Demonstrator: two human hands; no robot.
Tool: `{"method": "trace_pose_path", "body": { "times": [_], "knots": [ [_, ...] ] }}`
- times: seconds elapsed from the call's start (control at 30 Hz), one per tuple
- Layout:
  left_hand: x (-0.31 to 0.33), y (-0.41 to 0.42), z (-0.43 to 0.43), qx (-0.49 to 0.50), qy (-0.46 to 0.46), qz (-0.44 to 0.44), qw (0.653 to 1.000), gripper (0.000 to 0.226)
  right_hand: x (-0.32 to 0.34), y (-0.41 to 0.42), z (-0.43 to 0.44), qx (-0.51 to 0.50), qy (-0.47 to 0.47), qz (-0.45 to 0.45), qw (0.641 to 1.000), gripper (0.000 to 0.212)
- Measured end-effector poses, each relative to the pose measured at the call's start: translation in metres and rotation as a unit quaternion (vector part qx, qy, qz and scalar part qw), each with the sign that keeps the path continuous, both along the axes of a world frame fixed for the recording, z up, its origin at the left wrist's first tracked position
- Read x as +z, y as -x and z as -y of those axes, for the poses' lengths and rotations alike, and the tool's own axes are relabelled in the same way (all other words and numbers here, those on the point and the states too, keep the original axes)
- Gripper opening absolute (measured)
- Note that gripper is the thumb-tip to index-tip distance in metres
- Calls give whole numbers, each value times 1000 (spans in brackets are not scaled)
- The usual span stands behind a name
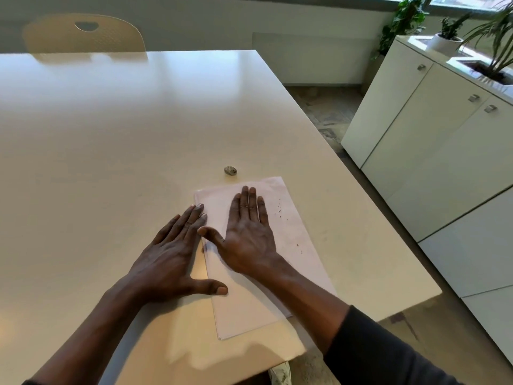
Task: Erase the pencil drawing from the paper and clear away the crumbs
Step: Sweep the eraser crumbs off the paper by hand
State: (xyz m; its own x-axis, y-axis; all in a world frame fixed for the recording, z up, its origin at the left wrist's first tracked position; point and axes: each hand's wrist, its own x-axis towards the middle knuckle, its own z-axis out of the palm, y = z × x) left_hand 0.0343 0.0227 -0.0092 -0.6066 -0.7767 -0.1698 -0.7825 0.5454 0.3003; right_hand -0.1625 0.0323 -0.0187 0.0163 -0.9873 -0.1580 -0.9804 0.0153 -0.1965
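A white sheet of paper lies on the table near its front right corner. My right hand rests flat on the paper, fingers spread, holding nothing. Flat on the table at the paper's left edge is my left hand, its fingertips and thumb touching the sheet. Small dark eraser crumbs dot the paper just right of my right hand, with a few more crumbs lower down. A small grey oval eraser sits on the table beyond the paper's far edge. No drawing shows on the visible paper.
The white table stretches far to the left and back. A beige chair stands at its far side. White cabinets with potted plants line the right. The table's right edge runs close to the paper.
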Motion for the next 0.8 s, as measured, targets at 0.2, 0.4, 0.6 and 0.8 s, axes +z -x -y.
{"method": "trace_pose_path", "body": {
  "times": [0.2, 0.4, 0.6, 0.8],
  "knots": [
    [0, 0, 0, 5, -5, 3, 1000, 156, -2, 27, -11, -64, -8, -11, 998, 128],
    [-1, -1, 0, 4, -5, -3, 1000, 154, 9, 23, -32, 41, 40, 11, 998, 120],
    [-2, -1, 3, -1, -14, 2, 1000, 154, 2, 16, -38, 159, 2, -29, 987, 111],
    [-1, -1, 1, 5, -12, 2, 1000, 155, 6, 60, -27, 96, -31, -38, 994, 122]
  ]
}}
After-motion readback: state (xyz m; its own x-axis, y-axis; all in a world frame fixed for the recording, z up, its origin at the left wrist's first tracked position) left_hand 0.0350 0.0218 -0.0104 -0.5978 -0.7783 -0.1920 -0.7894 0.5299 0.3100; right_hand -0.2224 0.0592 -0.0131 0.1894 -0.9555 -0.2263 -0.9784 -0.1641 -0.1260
